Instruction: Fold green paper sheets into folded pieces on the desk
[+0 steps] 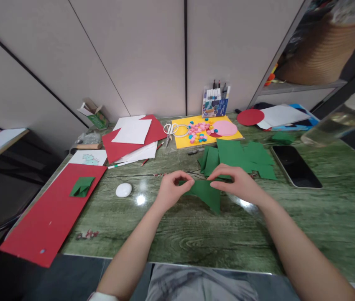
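Both my left hand (pixel 172 190) and right hand (pixel 238 184) have fingers clamped on the green paper (pixel 207 193) at twelve o'clock, mid-fold, I judge. One folded piece (pixel 82 186) lies at nine o'clock; the green stack (pixel 243 156) at one o'clock looks unfolded.

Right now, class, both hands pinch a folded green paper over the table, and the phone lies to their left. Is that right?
One detail is off: the phone lies to the right of the hands, not the left, as the head view shows. The left hand and right hand do pinch the green paper over the table.
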Demonstrator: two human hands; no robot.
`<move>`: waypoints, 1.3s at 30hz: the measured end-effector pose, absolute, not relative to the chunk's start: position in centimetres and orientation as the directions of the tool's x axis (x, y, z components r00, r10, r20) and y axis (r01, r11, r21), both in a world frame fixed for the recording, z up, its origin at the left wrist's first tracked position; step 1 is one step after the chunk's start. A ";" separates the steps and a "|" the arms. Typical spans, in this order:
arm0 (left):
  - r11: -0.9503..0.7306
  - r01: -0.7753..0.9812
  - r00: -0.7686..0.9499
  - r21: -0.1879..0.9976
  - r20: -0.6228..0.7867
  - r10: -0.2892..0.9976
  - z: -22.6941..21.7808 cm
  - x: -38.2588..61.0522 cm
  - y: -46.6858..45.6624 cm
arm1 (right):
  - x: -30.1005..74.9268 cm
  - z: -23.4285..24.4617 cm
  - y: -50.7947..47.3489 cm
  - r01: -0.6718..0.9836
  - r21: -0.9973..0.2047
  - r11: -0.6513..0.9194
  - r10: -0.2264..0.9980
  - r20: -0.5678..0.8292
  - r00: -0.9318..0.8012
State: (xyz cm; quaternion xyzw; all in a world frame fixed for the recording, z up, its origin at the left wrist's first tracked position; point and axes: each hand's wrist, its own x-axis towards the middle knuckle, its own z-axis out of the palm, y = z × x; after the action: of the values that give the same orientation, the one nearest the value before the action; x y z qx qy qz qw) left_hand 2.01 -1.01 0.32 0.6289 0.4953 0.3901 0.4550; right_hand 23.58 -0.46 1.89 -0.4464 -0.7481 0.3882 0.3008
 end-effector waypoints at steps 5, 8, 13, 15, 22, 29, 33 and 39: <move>-0.084 0.229 0.270 0.970 0.020 0.963 -0.4 2.7 -1.2 | 23.2 1.5 -0.6 0.475 -0.824 0.308 0.910 0.109 -0.400; -0.107 0.263 0.289 0.959 0.027 0.957 -0.7 3.0 -1.3 | 23.1 1.5 -0.7 0.487 -0.805 0.340 0.893 0.113 -0.436; -0.157 0.341 0.293 0.927 0.054 0.954 -0.8 3.4 -1.8 | 22.5 1.2 -0.8 0.506 -0.794 0.337 0.894 0.101 -0.437; -0.167 0.351 0.293 0.921 0.062 0.954 -0.8 3.4 -1.8 | 22.3 1.1 -0.9 0.509 -0.795 0.330 0.897 0.095 -0.433; -0.138 0.354 0.273 0.925 0.039 0.961 -0.3 3.0 -1.6 | 23.1 1.5 -0.7 0.485 -0.827 0.285 0.907 0.069 -0.416; -0.124 0.358 0.259 0.925 0.029 0.965 -0.1 1.7 -1.0 | 24.8 2.5 -0.2 0.514 -0.827 0.227 0.932 0.032 -0.360; -0.042 0.296 0.233 0.954 -0.029 0.972 0.0 0.9 -0.5 | 26.0 2.4 0.2 0.513 -0.836 0.196 0.953 0.038 -0.302; 0.002 0.137 0.204 0.991 -0.030 0.978 0.2 1.3 -0.5 | 26.2 2.1 0.3 0.474 -0.864 0.171 0.961 0.040 -0.274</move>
State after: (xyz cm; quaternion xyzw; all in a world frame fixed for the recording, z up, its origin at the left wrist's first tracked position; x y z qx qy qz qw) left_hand 1.31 -0.51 0.23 0.5780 0.4825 0.4061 0.5178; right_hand 26.18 0.31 2.07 -0.5140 -0.6978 0.3874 0.3143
